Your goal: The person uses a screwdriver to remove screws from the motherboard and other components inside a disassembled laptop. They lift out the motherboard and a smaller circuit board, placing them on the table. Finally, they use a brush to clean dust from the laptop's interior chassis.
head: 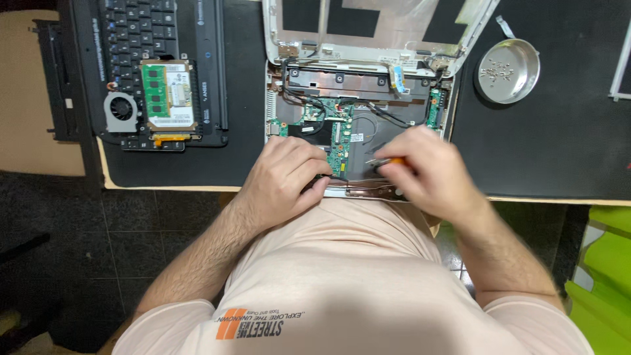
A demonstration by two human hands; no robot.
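Right now, both hands are down inside the opened white laptop base with its green circuit board exposed (342, 125), centre of the frame.

Right hand (430, 174) is closed around a small orange-handled screwdriver (388, 162), tip pointing left toward the board; left hand (286, 177) is curled, fingers pressing the front edge of the chassis, though I can't tell whether it grips anything. That board looks thin, stiff and fragile, with loose black cables across it, so I'd judge it wants holding by its bare edges, never by the chips. Upper right on the black tabletop mat (545, 144), a round metal dish of tiny screws (507, 70); upper left, a black keyboard panel (141, 33) carrying a small grey fan (121, 110) and a flat drive with a green memory stick on top (167, 95).
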